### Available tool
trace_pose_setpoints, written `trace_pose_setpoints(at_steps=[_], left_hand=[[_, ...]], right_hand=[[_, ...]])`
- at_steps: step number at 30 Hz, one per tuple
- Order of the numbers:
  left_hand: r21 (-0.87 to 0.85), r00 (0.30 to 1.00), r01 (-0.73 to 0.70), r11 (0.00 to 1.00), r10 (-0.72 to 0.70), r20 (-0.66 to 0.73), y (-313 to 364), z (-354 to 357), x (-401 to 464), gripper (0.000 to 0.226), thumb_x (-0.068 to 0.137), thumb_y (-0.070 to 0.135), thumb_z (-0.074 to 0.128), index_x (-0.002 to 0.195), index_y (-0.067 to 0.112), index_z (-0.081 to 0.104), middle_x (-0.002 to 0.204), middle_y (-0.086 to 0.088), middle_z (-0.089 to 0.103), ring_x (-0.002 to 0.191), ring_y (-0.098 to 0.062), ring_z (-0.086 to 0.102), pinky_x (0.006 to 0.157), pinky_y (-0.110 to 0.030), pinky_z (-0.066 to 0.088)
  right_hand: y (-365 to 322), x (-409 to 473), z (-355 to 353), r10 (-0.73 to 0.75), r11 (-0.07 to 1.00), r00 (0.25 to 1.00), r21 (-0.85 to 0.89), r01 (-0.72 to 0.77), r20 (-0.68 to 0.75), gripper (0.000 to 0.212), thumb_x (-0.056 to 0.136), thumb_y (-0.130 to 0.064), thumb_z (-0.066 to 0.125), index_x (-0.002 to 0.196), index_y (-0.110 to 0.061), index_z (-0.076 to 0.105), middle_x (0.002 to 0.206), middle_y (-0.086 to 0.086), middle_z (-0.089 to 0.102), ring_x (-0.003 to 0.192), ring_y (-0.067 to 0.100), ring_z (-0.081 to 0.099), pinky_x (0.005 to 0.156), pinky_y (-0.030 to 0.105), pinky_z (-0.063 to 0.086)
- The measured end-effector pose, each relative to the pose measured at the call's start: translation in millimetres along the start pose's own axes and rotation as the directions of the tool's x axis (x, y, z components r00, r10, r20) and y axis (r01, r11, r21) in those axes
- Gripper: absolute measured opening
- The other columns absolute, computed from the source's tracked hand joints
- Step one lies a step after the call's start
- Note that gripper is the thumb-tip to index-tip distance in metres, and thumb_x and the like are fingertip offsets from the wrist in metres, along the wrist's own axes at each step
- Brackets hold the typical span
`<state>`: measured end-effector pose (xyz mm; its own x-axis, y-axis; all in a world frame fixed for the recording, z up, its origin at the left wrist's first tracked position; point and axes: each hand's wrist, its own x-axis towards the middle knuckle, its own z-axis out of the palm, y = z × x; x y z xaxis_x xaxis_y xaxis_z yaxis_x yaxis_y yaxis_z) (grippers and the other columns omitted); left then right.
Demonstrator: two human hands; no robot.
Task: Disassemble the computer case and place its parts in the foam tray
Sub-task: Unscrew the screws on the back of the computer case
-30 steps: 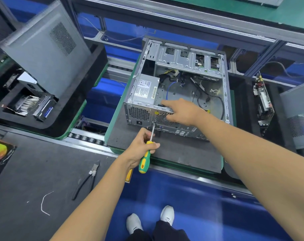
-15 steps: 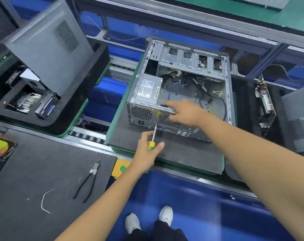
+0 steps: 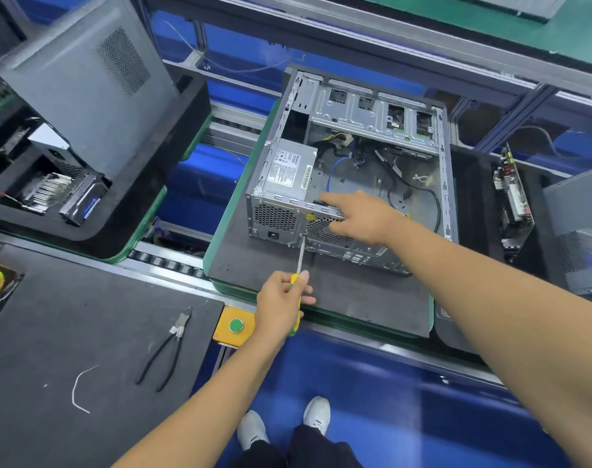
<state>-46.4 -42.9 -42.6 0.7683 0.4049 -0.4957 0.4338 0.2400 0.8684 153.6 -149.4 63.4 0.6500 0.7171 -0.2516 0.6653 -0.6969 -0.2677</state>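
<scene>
Computer case (image 3: pixel 352 170) sits on a pallet (image 3: pixel 321 298); foam tray (image 3: pixel 125 211) left; pliers (image 3: pixel 168 349) nearer, left.

The open computer case (image 3: pixel 352 170) lies on a dark mat (image 3: pixel 321 292). The left hand (image 3: pixel 281 305) grips a yellow-green screwdriver (image 3: pixel 299 265), its tip at the case's rear panel beside the power supply (image 3: pixel 284 173). The right hand (image 3: pixel 362 216) rests on the case's rear edge, forefinger extended. Pliers (image 3: pixel 166 349) lie on the surface (image 3: pixel 51 315) at left

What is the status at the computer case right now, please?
Left hand grips screwdriver, tip at rear panel of computer case. Right hand braces the top rear edge. Power supply not yet out. Nothing blocking.
</scene>
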Motion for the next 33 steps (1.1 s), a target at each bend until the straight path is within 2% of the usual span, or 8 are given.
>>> trace_pose_setpoints(at_steps=[3, 8, 12, 17, 21, 26, 30, 33], left_hand=[[-0.122, 0.991, 0.102, 0.987, -0.091, 0.096, 4.3, -2.4, -4.0, 0.038, 0.105, 0.044, 0.05, 0.11, 0.009, 0.065, 0.088, 0.0, 0.078, 0.064, -0.011, 0.068, 0.056, -0.027, 0.051], [-0.31, 0.953, 0.269, 0.912, -0.206, 0.22, 11.3, -5.7, 0.4, 0.042, 0.101, 0.051, 0.056, 0.116, 0.011, 0.059, 0.077, -0.001, 0.067, 0.049, -0.01, 0.045, 0.042, -0.025, 0.037], [-0.244, 0.982, 0.162, 0.956, -0.132, 0.136, 4.5, -5.4, 3.7, 0.043, 0.089, 0.032, 0.08, 0.1, 0.018, 0.042, 0.09, -0.004, 0.055, 0.055, -0.01, 0.051, 0.043, -0.025, 0.04], [-0.195, 0.996, 0.081, 0.977, -0.072, 0.053, 1.1, -10.8, 6.6, 0.04, 0.086, 0.036, 0.082, 0.083, 0.015, 0.047, 0.073, -0.002, 0.057, 0.059, -0.012, 0.063, 0.053, -0.031, 0.056], [-0.137, 0.985, 0.115, 0.984, -0.095, 0.14, 5.1, -15.1, 3.3, 0.037, 0.098, 0.046, 0.064, 0.098, 0.009, 0.063, 0.084, -0.004, 0.064, 0.062, -0.013, 0.063, 0.053, -0.028, 0.053], [-0.138, 0.954, 0.19, 0.972, -0.149, 0.26, 12.8, -20.2, 3.1, 0.049, 0.105, 0.05, 0.047, 0.113, 0.005, 0.066, 0.075, 0.0, 0.063, 0.052, -0.012, 0.05, 0.046, -0.025, 0.042], [-0.145, 0.973, 0.188, 0.971, -0.165, 0.159, 15.5, -19.7, 5.1, 0.042, 0.095, 0.044, 0.07, 0.104, 0.014, 0.042, 0.093, -0.007, 0.049, 0.051, -0.012, 0.048, 0.042, -0.026, 0.039], [-0.154, 0.988, 0.139, 0.978, -0.127, 0.085, 13.3, -20.8, 4.8, 0.049, 0.086, 0.038, 0.081, 0.092, 0.016, 0.039, 0.087, -0.007, 0.049, 0.053, -0.013, 0.055, 0.044, -0.027, 0.045]], right_hand=[[-0.2, -0.2, 0.2, 0.0, 1.0, 1.0, -0.012, 0.0, 0.003, 0.064, 0.093, -0.037, 0.06, 0.152, -0.035, 0.037, 0.067, -0.01, 0.048, 0.078, 0.022, 0.051, 0.054, 0.026, 0.028], [0.6, -0.5, -0.1, 0.015, 1.0, 1.0, -0.005, -0.015, -0.009, 0.064, 0.093, -0.037, 0.061, 0.153, -0.036, 0.037, 0.064, -0.01, 0.046, 0.064, 0.0, 0.043, 0.052, 0.026, 0.027], [-0.5, -0.8, -0.6, 0.017, 1.0, 1.0, 0.003, -0.017, 0.005, 0.064, 0.092, -0.037, 0.061, 0.152, -0.036, 0.038, 0.066, -0.011, 0.05, 0.068, 0.01, 0.051, 0.054, 0.026, 0.029], [0.1, 0.8, -0.7, -0.006, 0.999, 1.0, -0.04, 0.007, 0.021, 0.058, 0.082, -0.042, 0.056, 0.138, -0.037, 0.044, 0.065, -0.005, 0.054, 0.075, 0.024, 0.055, 0.052, 0.026, 0.028], [2.0, 1.9, 0.8, -0.006, 1.0, 1.0, -0.01, 0.006, 0.018, 0.062, 0.078, -0.043, 0.056, 0.139, -0.037, 0.043, 0.061, -0.003, 0.052, 0.066, 0.009, 0.052, 0.052, 0.027, 0.03], [3.2, 2.4, 1.4, 0.006, 1.0, 1.0, 0.002, -0.006, 0.024, 0.066, 0.078, -0.044, 0.055, 0.142, -0.038, 0.042, 0.059, -0.003, 0.052, 0.065, 0.008, 0.052, 0.052, 0.027, 0.03], [3.7, 2.7, 2.2, 0.018, 1.0, 1.0, 0.007, -0.018, 0.024, 0.069, 0.078, -0.046, 0.054, 0.145, -0.041, 0.04, 0.062, -0.005, 0.053, 0.067, 0.011, 0.052, 0.053, 0.025, 0.03], [4.2, 2.5, 2.0, 0.019, 1.0, 1.0, -0.009, -0.019, 0.022, 0.068, 0.08, -0.044, 0.056, 0.146, -0.042, 0.04, 0.065, -0.005, 0.054, 0.07, 0.016, 0.052, 0.054, 0.025, 0.03]])
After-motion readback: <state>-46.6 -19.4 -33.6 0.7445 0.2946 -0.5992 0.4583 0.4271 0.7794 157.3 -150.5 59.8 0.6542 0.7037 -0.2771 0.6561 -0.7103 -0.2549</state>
